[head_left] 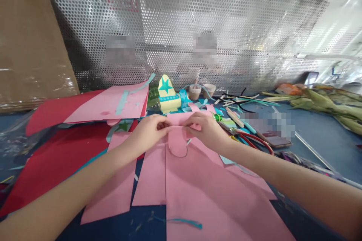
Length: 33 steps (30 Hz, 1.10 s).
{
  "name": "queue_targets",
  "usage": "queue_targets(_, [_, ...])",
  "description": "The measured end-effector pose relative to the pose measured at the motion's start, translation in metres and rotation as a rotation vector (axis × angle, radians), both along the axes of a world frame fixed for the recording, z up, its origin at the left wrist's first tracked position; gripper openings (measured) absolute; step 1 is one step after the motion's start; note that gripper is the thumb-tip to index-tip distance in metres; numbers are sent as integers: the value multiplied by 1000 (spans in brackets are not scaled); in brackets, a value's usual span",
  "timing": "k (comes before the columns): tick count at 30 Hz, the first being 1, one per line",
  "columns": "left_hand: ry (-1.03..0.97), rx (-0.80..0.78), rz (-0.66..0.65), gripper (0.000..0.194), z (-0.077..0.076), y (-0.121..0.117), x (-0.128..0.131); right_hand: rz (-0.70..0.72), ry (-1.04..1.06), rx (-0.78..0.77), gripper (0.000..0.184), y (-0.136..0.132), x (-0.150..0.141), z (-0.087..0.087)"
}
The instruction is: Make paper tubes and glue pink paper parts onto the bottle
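Note:
My left hand [154, 128] and my right hand [206, 130] pinch a pink paper cutout [177, 141] at its two sides, along a crosswise fold. The cutout's lower end is a rounded flap with a dark outline, hanging toward me. Beneath it lies a large pink paper sheet [209, 196] with smaller pink pieces [149, 180] around it. A teal strand [185, 222] rests across the large sheet. Just beyond my hands stands a yellow paper piece [169, 101] with a teal star and a teal band.
Red-handled scissors [249, 135] and a phone [273, 135] lie right of my right hand. Two small cups [195, 92] stand at the back before a perforated metal panel [169, 26]. Red sheets [62, 158] cover the left, near a cardboard box [34, 45]. Dry husks [319, 103] lie far right.

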<state>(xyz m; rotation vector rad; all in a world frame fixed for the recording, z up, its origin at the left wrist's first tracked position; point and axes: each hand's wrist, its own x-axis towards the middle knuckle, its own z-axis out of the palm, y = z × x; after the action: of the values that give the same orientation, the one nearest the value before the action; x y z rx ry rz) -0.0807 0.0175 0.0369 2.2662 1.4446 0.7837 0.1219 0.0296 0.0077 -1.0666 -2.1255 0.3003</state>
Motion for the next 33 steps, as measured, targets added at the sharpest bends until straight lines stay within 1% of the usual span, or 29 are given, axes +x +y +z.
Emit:
queue_targets(4, [-6, 40, 61, 5, -5, 2, 1, 28, -15, 32, 13, 6, 1, -4])
queue_targets(6, [8, 72, 72, 7, -8, 3, 1, 34, -23, 48, 12, 8, 2, -5])
queue_targets(12, [78, 186, -2, 9, -13, 3, 1, 49, -67, 79, 9, 12, 5, -8])
queue_targets(19, [163, 190, -80, 12, -13, 2, 3, 108, -144, 96, 14, 11, 9, -9])
queue_targets(22, [152, 205, -68, 12, -17, 4, 2, 102, -160, 114, 12, 13, 9, -10])
queue_targets(25, [97, 241, -17, 7, -23, 9, -1, 78, -154, 137, 11, 17, 10, -12])
queue_targets(26, [58, 244, -8, 14, -24, 11, -3, 71, -152, 144, 11, 20, 10, -12])
queue_targets(28, [-50, 204, -22, 35, -26, 17, -5, 65, -154, 153, 10, 24, 10, -11])
queue_targets(29, [-106, 156, -44, 43, -27, 21, -6, 66, -158, 156, 9, 26, 10, -11])
queue_targets(31, [-186, 44, -97, 49, -27, 29, -9, 68, -165, 155, 9, 30, 8, -10])
queue_targets(33, [-226, -28, -138, 48, -28, 38, -10, 64, -168, 152, 9, 34, 6, -9])
